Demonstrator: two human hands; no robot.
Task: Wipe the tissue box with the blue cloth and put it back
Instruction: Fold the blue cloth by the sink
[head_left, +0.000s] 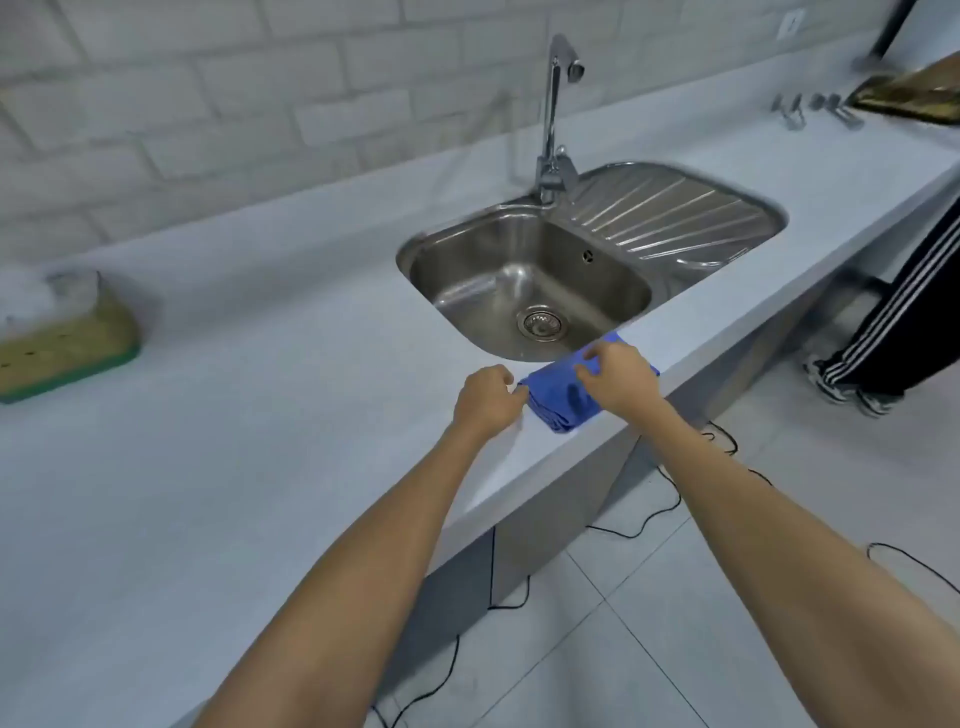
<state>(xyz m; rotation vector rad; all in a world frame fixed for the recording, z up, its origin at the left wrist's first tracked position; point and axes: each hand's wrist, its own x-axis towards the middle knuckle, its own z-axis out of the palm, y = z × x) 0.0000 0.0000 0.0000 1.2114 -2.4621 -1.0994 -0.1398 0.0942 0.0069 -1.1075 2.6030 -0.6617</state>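
Observation:
The folded blue cloth (563, 397) lies on the white counter's front edge, just in front of the sink. My left hand (485, 397) pinches its left corner. My right hand (618, 379) rests on top of it with the fingers gripping the fabric. The tissue box (67, 338), yellowish with a green base and white tissue sticking out of its top, stands far to the left on the counter, well apart from both hands.
A steel sink (530, 291) with a drainboard and a tall faucet (556, 119) sits behind the cloth. The counter (260, 415) edge runs diagonally to the right. Another person's striped-trousered legs (893, 322) stand at the far right. Black cables (649, 514) trail over the floor tiles.

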